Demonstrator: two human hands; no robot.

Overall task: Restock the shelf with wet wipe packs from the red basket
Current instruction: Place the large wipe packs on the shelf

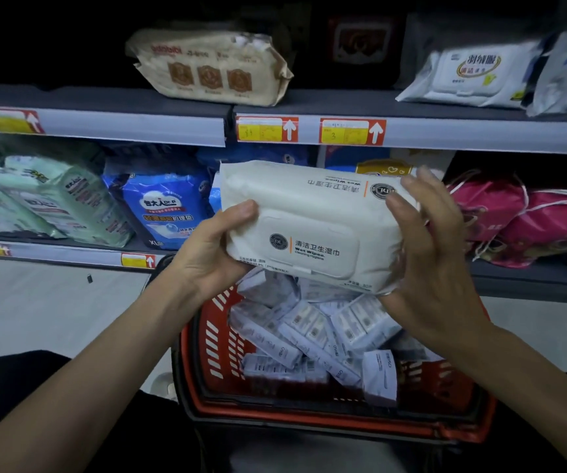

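A large white wet wipe pack [313, 220] with a flip lid and orange stripe is held up in front of the middle shelf, above the red basket [207, 339]. My left hand [214, 247] grips its left end, thumb on top. My right hand [435, 247] holds its right end, fingers spread over the top and side. Several smaller white wipe packs [313, 336] lie jumbled inside the basket on the floor below.
The upper shelf [412, 110] carries a beige pack [207, 68] and white wipe packs [470, 76] at the right. The middle shelf holds green [46, 199] and blue packs [166, 209] at the left and pink bags [528, 220] at the right. Price tags line the shelf edges.
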